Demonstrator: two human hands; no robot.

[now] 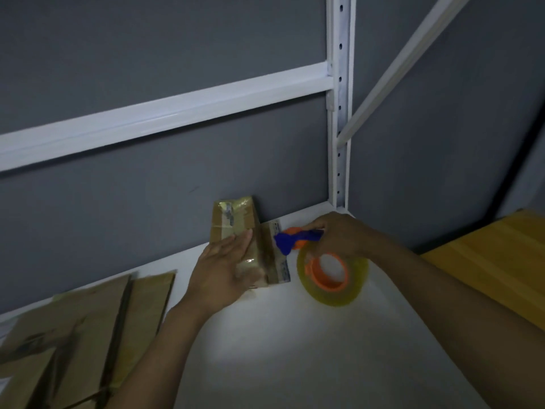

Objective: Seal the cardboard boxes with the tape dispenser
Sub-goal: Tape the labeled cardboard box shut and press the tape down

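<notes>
Left hand (pixel 224 267) lay flat, fingers straight, on 1 cardboard box (pixel 236 219), apparently steadying it. Right hand (pixel 339 234) clasped the tape dispenser (pixel 298 240), held against the box's right side, judged mid-seal.

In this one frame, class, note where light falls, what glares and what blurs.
Head view: dim overall, bright pool on the white shelf; glare on the taped cardboard box under the left hand; flattened cardboard at lower left is blurred.

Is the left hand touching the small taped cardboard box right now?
Touching. The head view shows the left hand lying flat on the cardboard box, fingers straight, no gap visible, while the right hand grips the tape dispenser beside it.
</notes>
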